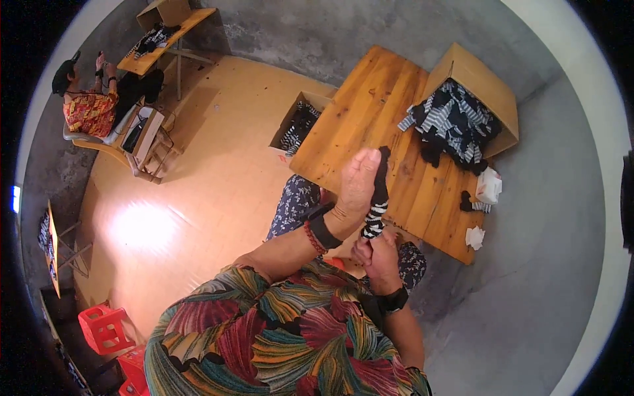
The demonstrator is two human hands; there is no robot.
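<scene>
Sock, partly striped, runs along left hand to right hand.

No legible text in the head view. Reddish print on the white tissue packet at the edge of the table, too small to read. Reddish marking on the outer face of the smaller cardboard box beside the table, blurred; can't tell if it's lettering or a graphic.
</scene>
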